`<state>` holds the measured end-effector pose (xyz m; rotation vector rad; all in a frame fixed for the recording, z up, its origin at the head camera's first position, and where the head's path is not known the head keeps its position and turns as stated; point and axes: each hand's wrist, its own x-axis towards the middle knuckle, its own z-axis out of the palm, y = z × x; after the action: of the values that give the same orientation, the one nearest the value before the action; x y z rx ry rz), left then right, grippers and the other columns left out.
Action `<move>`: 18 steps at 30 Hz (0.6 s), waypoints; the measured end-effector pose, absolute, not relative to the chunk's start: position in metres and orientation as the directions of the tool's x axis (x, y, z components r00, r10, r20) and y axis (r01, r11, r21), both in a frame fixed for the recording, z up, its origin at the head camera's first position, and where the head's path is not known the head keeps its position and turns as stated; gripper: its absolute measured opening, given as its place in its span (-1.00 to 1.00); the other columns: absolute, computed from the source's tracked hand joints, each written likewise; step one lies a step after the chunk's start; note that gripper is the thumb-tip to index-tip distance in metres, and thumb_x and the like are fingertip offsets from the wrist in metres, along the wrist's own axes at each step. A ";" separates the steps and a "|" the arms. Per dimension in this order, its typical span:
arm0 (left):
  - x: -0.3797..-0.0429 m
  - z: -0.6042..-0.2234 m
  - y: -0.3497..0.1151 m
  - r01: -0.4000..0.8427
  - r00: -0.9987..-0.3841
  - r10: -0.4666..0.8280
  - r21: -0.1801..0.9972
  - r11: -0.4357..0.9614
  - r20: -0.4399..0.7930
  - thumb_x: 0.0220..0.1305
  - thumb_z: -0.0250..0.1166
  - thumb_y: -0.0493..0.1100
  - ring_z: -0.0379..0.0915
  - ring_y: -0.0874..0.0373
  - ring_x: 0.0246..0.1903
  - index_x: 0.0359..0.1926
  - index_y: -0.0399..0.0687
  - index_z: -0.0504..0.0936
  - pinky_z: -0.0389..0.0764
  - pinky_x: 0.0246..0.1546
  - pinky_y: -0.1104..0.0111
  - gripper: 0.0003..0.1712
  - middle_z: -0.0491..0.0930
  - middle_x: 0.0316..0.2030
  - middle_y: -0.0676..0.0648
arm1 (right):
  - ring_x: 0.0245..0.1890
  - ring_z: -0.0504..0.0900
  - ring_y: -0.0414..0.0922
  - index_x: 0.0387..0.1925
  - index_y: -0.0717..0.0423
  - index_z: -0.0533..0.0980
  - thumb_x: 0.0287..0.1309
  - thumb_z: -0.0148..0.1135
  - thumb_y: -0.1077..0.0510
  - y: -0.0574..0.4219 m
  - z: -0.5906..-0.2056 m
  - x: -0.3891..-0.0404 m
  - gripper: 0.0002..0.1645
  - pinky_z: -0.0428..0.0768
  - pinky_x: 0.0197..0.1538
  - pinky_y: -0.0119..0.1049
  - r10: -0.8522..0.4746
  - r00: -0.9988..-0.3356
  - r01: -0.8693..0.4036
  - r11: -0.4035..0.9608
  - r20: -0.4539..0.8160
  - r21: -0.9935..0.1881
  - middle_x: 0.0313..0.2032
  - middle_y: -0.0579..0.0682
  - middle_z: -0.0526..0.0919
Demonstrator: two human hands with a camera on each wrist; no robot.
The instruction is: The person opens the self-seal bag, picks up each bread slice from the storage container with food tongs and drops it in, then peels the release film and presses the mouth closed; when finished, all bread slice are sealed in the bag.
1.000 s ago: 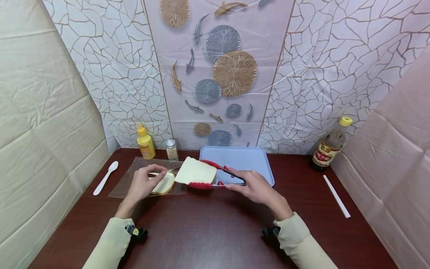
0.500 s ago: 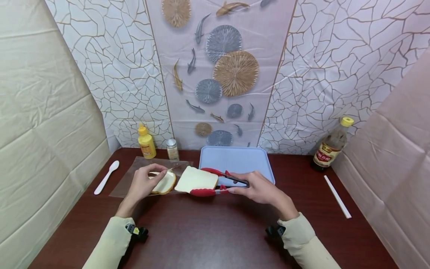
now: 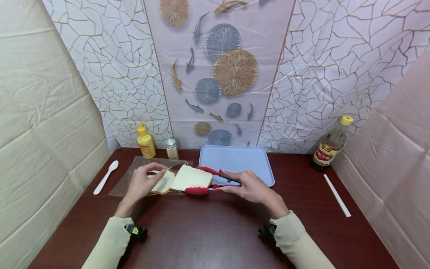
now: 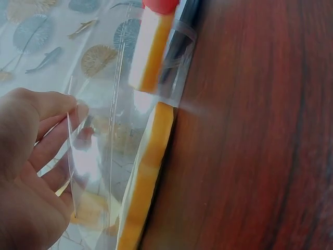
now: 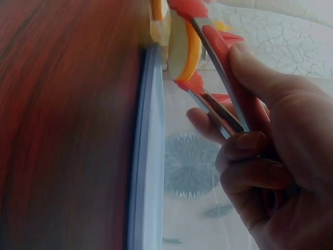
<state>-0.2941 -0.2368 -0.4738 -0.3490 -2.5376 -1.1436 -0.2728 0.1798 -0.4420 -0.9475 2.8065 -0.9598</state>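
Observation:
My left hand (image 3: 142,183) pinches the raised edge of a clear plastic bag (image 4: 112,125) between thumb and fingertips. Inside the bag lies a bread slice (image 3: 165,183) with a golden crust, partly behind the hand. My right hand (image 3: 253,188) grips red-tipped metal tongs (image 5: 221,57) by their handles. Between the tongs' tips is a second, squarish bread slice (image 3: 189,178), held just right of the first. In the left wrist view, this held slice (image 4: 148,54) appears at the bag's mouth, its leading end close to the first slice.
A pale blue tray (image 3: 238,158) lies behind the tongs. At the back left stand a yellow squeeze bottle (image 3: 146,144) and a small shaker jar (image 3: 172,151). A white spoon (image 3: 105,178) lies left, with a dark sauce bottle (image 3: 326,151) and white chopsticks (image 3: 337,196) right.
The tongs with their bread slice have come down a little, then moved left toward the bagged slice. My left hand has stayed at the bag's edge.

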 end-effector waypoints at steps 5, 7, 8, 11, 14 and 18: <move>-0.295 -0.473 -0.236 0.372 -0.909 0.093 0.694 0.616 0.405 0.48 0.46 -0.02 0.77 0.04 -0.05 -0.07 0.09 0.84 0.78 0.05 -0.04 -0.86 0.87 -0.15 0.01 | -0.71 0.10 -0.38 0.52 -0.11 0.49 0.38 0.41 -0.31 0.167 -0.443 -0.277 -0.19 0.31 -0.49 -0.42 -0.566 -0.808 -0.551 0.628 0.163 -0.550 -0.59 -0.13 0.53; -0.295 -0.472 -0.236 0.373 -0.910 0.093 0.698 0.611 0.405 0.48 0.46 -0.02 0.76 0.03 -0.04 -0.06 0.08 0.84 0.78 0.06 -0.07 -0.85 0.87 -0.14 -0.01 | -0.70 0.08 -0.37 0.52 -0.11 0.49 0.39 0.41 -0.30 0.161 -0.444 -0.279 -0.20 0.31 -0.49 -0.42 -0.568 -0.805 -0.556 0.625 0.170 -0.548 -0.57 -0.09 0.56; -0.295 -0.472 -0.236 0.370 -0.911 0.090 0.699 0.612 0.403 0.48 0.46 -0.02 0.76 0.02 -0.04 -0.06 0.07 0.84 0.78 0.07 -0.08 -0.85 0.87 -0.14 -0.02 | -0.70 0.08 -0.37 0.52 -0.10 0.49 0.39 0.41 -0.30 0.158 -0.444 -0.280 -0.20 0.32 -0.49 -0.41 -0.568 -0.805 -0.558 0.623 0.173 -0.549 -0.55 -0.06 0.59; -0.294 -0.470 -0.236 0.351 -0.918 0.079 0.708 0.613 0.388 0.47 0.47 0.01 0.77 0.00 -0.02 -0.03 0.06 0.83 0.77 0.08 -0.08 -0.81 0.87 -0.11 -0.04 | -0.71 0.08 -0.35 0.52 -0.11 0.49 0.39 0.42 -0.28 0.147 -0.447 -0.283 -0.21 0.32 -0.49 -0.41 -0.567 -0.805 -0.556 0.620 0.173 -0.553 -0.58 -0.04 0.59; -0.293 -0.469 -0.237 0.333 -0.925 0.065 0.715 0.615 0.375 0.47 0.47 0.03 0.77 -0.02 0.00 -0.02 0.05 0.83 0.77 0.08 -0.05 -0.78 0.86 -0.08 -0.06 | -0.66 0.13 -0.34 0.51 -0.12 0.50 0.39 0.41 -0.30 0.137 -0.450 -0.286 -0.21 0.33 -0.47 -0.41 -0.574 -0.800 -0.563 0.614 0.178 -0.553 -0.44 -0.01 0.73; -0.294 -0.469 -0.239 0.323 -0.927 0.052 0.717 0.617 0.373 0.47 0.47 0.01 0.77 -0.03 0.01 -0.01 0.02 0.83 0.78 0.08 -0.05 -0.77 0.86 -0.07 -0.09 | -0.54 0.29 -0.33 0.50 -0.12 0.52 0.38 0.40 -0.33 0.132 -0.450 -0.288 -0.21 0.41 -0.39 -0.41 -0.581 -0.794 -0.571 0.610 0.180 -0.549 -0.02 0.03 0.85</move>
<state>-0.2936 -0.2385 -0.4694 -0.3028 -2.5287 -1.2130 -0.2878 0.1316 -0.4501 -1.0038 2.8038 -0.9473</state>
